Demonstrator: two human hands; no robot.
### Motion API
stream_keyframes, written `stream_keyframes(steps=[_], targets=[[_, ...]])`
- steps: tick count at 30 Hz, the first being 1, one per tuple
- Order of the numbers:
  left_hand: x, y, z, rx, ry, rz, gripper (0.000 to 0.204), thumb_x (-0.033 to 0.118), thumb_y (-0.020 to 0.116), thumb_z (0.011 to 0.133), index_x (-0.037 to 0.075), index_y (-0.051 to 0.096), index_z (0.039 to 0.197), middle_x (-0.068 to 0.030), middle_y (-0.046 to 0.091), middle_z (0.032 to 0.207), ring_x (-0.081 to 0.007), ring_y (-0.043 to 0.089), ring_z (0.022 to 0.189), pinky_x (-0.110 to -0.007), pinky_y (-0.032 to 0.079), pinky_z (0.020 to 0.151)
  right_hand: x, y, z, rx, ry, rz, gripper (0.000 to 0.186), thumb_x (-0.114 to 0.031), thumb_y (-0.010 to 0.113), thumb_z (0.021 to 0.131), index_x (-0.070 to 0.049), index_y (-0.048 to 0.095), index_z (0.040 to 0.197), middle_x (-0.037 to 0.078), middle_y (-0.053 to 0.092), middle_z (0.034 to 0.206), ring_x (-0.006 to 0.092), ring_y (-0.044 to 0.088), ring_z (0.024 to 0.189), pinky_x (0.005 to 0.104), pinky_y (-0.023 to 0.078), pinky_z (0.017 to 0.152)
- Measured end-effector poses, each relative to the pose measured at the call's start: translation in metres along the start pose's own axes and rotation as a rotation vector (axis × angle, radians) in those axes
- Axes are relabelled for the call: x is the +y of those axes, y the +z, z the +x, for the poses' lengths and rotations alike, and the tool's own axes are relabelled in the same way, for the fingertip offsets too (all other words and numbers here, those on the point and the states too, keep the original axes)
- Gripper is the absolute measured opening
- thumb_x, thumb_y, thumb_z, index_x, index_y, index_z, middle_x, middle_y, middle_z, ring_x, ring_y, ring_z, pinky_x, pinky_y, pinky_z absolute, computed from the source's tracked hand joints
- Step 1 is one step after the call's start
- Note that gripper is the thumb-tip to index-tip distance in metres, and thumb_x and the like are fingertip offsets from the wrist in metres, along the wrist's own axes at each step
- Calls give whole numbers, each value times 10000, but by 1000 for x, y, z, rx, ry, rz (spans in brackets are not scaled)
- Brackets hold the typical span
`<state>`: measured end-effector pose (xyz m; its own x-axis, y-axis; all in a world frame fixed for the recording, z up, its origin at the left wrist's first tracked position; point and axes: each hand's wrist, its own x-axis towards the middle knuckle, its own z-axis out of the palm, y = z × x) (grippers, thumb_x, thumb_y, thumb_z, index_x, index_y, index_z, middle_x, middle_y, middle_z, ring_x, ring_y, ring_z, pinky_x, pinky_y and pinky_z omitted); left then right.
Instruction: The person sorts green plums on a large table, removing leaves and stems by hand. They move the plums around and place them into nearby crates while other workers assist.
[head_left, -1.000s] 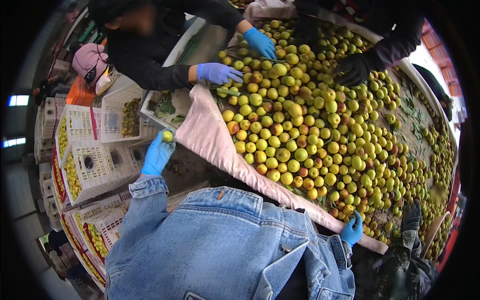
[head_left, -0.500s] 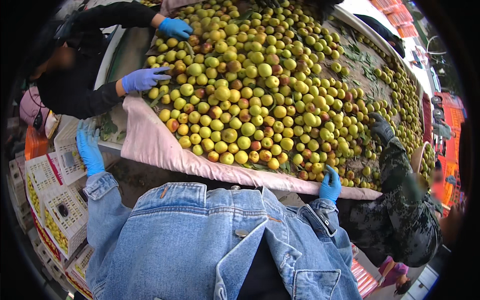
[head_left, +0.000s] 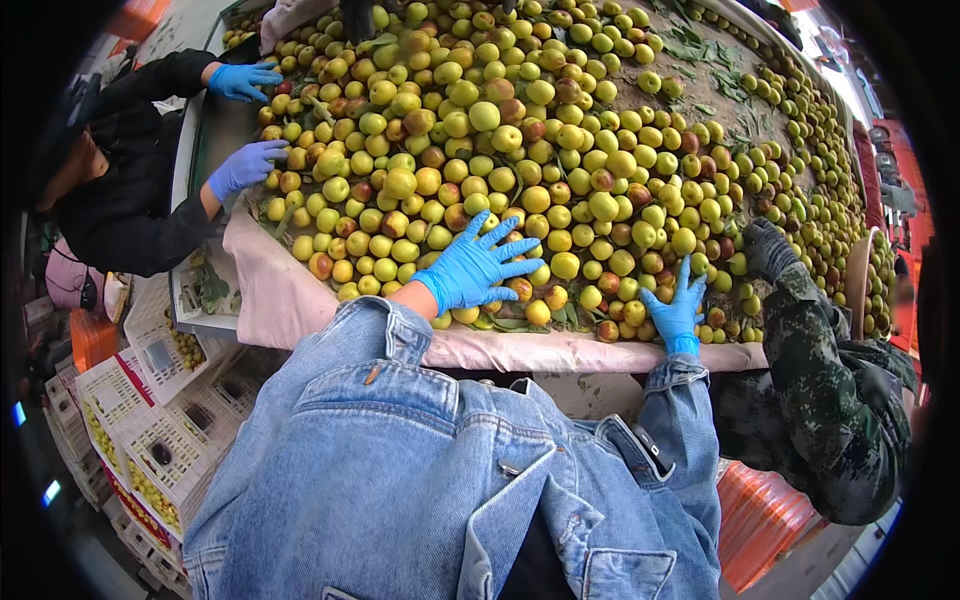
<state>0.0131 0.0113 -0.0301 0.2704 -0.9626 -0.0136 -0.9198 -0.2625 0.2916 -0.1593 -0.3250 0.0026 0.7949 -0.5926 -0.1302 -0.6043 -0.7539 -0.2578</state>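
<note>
Hard to see much at the far edge of the sorting table [head_left: 300,300]: the fisheye rim cuts it off and the fruit there shrinks to dots, so no way we're counting those. The green-yellow fruit [head_left: 560,150] covers nearly the whole top, way too many to number, some with reddish-brown patches, with loose leaves [head_left: 700,45] scattered toward the far right corner.

Hands we can count: six gloved ones. Two are ours, in blue gloves. Our left hand [head_left: 475,268] lies flat on the fruit near the near edge, fingers spread and pointing toward the far right, gripping nothing. Our right hand [head_left: 680,310] is spread too, fingers pointing straight away from us, resting on fruit at the near edge, not closed on anything. A person at the left edge has two blue gloves [head_left: 245,125] on the pile. Someone in a camouflage sleeve [head_left: 810,360] at the right has a dark glove [head_left: 768,248] on the fruit.

White crates [head_left: 150,420] sit below the left edge, contents mostly hidden.
</note>
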Motion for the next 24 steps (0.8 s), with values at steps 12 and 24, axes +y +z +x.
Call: stream_keyframes(steps=[12,24], targets=[[-115,-18,-65,248,-337,-396,559,147,568,822,213,405,1353,-43,346,1428,-325,317,1313,-505,222,1075,-113,25,2,-70,-270,-142,969,-382,736,700,-221,152,1456,291,57,1463,519,60,1329,663,194,992],[-95,-29,-23,-37,-257,151,332,222,632,776,302,601,1097,6,453,1215,-203,340,1279,-654,94,1054,-180,41,-40,-197,-388,-103,829,-233,674,743,-207,228,1441,227,152,1473,458,58,1361,627,119,1052]])
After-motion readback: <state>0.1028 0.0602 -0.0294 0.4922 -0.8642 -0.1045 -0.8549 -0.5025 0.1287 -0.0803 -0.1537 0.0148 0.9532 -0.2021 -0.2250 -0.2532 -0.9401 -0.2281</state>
